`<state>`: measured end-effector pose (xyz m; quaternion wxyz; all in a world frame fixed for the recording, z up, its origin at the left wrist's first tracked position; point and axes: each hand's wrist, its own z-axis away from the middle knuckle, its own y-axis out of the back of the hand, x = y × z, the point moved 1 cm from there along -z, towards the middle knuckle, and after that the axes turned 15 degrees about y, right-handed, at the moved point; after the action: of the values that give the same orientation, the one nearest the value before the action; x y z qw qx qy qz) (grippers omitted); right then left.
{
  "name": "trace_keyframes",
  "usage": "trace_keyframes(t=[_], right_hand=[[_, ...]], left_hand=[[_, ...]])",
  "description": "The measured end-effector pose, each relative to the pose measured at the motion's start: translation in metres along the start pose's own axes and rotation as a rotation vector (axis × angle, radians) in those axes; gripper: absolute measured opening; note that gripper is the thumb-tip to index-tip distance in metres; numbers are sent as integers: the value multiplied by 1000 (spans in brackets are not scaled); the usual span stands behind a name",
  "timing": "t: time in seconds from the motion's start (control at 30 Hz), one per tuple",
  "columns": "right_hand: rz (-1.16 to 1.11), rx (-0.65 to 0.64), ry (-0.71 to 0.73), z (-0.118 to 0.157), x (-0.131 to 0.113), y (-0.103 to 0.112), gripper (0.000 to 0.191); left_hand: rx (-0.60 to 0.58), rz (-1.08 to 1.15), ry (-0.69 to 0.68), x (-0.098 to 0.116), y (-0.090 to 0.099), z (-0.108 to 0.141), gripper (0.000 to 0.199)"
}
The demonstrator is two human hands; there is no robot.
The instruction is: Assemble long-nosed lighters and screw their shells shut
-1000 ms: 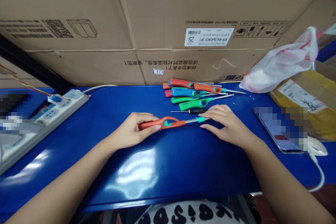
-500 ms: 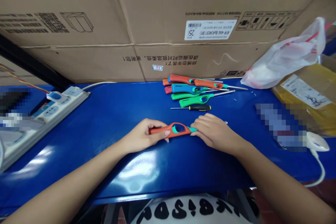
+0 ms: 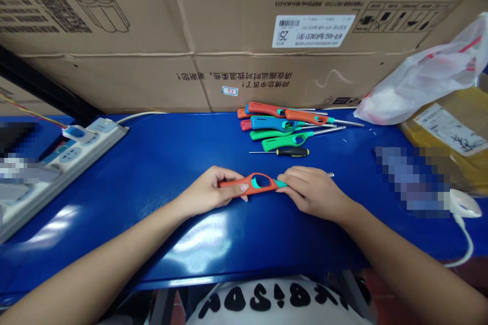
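An orange lighter (image 3: pixel 263 183) with a teal trigger and collar lies level between my two hands, over the front half of the blue table. My left hand (image 3: pixel 213 190) grips its handle end, the thumb along the near side. Around the teal collar and the metal rod my right hand (image 3: pixel 310 188) is closed; the rod's tip (image 3: pixel 331 175) pokes out past the fingers. Behind them rests a black and yellow screwdriver (image 3: pixel 293 152), and beyond it a pile of several long lighters (image 3: pixel 272 123) in green, blue, red and orange.
A large cardboard box (image 3: pixel 236 20) walls off the back. At the left runs a white power strip (image 3: pixel 72 155) with plugs. On the right are a plastic bag (image 3: pixel 415 81), a yellow-taped parcel (image 3: pixel 442 157), a blurred-out item (image 3: pixel 412 177) and a white device (image 3: pixel 465 203) with a cable.
The view has shifted slightly. Both hands keep their hold on the orange lighter, with hardly any movement between them.
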<state>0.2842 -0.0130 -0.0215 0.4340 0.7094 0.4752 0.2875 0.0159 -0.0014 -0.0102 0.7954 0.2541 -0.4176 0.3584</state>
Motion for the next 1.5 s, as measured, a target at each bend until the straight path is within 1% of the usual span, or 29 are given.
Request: trace_keyframes(t=[0.1,0.17,0.27,0.37,0.47,0.57,0.8,1.0,1.07,1.13,1.2,1.27,1.33,1.43,1.5], right_hand=[[-58,9,-47,-1,2,3,21],[-79,24,-60,-1,3,5,19],[-96,46,-63,-1,4,8,19],[-98,42,-75,-1,3,7,18],[-101,39,-86,0,3,5,18],[-103,55,-83,-1,3,5,18],[-54,95,-50,-2,1,8,18],[-22,81,-14,1,0,6,17],[-47,56,-28,1,1,5,17],[-106,21,-72,0,3,4,16],[-174,-25,-132,0,6,4,15],[-219,-62,-183,1,10,6,12],[-236,-57,-230,4,14,8,10],[-246,12,-274,11,19,10,9],[-254,39,-277,13,21,10,10]], left_hand=[[154,-174,-142,4,0,2,33],[228,-286,-258,6,-1,4,28],[268,-428,-445,6,-1,5,25],[319,-502,-558,5,-1,5,29],[354,-522,-626,4,-1,5,29],[354,-520,-682,3,-2,4,27],[366,-536,-756,-1,-3,5,29],[384,-615,-794,-5,-8,4,30],[395,-647,-786,-4,-10,4,29],[397,-657,-739,-1,-11,4,28],[408,-625,-679,2,-11,4,29],[445,-550,-600,4,-9,4,31],[454,-390,-476,4,-5,4,36],[372,-22,-283,4,3,2,42],[316,161,-221,4,8,0,44]])
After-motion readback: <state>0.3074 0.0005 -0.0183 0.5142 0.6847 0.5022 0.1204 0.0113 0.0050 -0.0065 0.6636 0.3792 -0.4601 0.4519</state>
